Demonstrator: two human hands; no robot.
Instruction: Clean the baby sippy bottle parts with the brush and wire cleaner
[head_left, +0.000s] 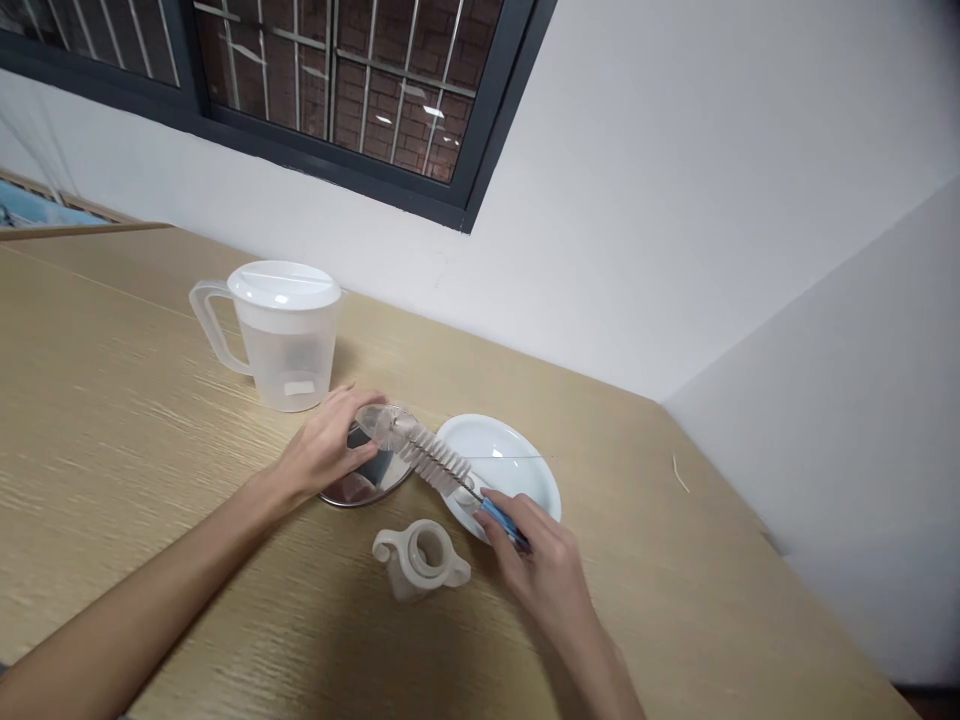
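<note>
On the pitcher, a small pale rectangular label low on the side, too small to read. Frosted, translucent plastic there, with an angular loop handle to the left and a glossy white lid on top.

Left hand: curls thumb and fingers around a clear, smooth, rounded vessel, tilted above a round, mirror-like metal plate. Right hand: closes around the blue handle of a brush, with pale, dense bristles on a twisted wire stem. Points toward the left hand, with bristle tip at the clear vessel; how far inside, hard to tell.

Beneath and behind the brush, a glossy white oval dish, with a small white piece at the near-left side, partly hidden. Nearer the camera, between the forearms, a milky plastic container, with a round open mouth and a curved handle on each side.

All on a light wood-grain table; toward the right, a thin, pale, bent strand. Behind, a plain white wall and a dark-framed window, with metal bars and reddish-brown brickwork beyond.
</note>
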